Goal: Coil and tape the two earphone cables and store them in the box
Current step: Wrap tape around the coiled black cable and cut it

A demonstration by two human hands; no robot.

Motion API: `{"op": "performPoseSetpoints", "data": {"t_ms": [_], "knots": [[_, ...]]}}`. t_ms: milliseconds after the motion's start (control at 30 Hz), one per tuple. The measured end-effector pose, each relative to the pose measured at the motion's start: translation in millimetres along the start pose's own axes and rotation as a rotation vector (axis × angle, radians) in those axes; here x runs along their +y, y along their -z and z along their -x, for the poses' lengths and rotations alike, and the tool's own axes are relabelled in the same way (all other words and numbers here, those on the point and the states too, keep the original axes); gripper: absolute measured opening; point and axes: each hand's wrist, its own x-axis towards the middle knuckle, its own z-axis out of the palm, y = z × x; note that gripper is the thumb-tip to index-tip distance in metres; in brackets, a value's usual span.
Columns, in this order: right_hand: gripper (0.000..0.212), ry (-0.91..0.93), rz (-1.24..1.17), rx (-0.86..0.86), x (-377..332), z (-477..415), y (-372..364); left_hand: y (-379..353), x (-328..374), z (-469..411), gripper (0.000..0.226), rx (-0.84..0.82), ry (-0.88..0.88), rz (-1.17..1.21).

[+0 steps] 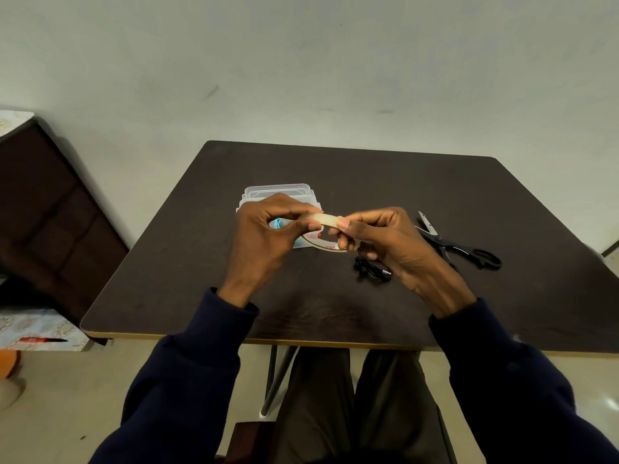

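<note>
Nearest the camera, two dark navy sleeves come in from 7 and 5 o'clock over the front edge of the dark wood bench (pixel 207 296). Both hands are up above the middle of it holding a tape roll (pixel 326 234) between them. The left hand (pixel 268 236) has its fingers (pixel 310 226) pinched on the roll's left side, and the right hand (pixel 385 242) has its fingers (pixel 343 224) closed tight on the roll's right side, thumb on the tape's outer face. Can't tell if a strip is peeled up yet.

Just under the right hand, around 5 o'clock from the roll, a black coiled earphone cable (pixel 371 269) lies on the bench. Only one bundle shows, no idea where the second is.

At 3 o'clock from the hands, black scissors (pixel 459 244) lie flat with the blades parted.

Further back, mostly hidden behind the left hand, sits the clear plastic box (pixel 278 192), and beyond that it's just a pale wall
</note>
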Motion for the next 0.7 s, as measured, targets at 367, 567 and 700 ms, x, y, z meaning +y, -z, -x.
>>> {"op": "performPoseSetpoints", "data": {"t_ms": [367,567,700], "knots": [[0.031,-0.003,-0.133,-0.099,-2.8,3.1,13.1,-4.4,3.7,3.9,0.020,0.078,0.233,0.419],[0.035,0.007,-0.124,-0.061,-1.2,3.1,14.4,-5.3,1.9,3.8,0.025,0.038,0.212,0.384],[0.026,0.011,-0.132,-0.044,-0.5,3.6,12.1,-1.1,4.1,0.7,0.024,-0.008,0.096,0.221]]}}
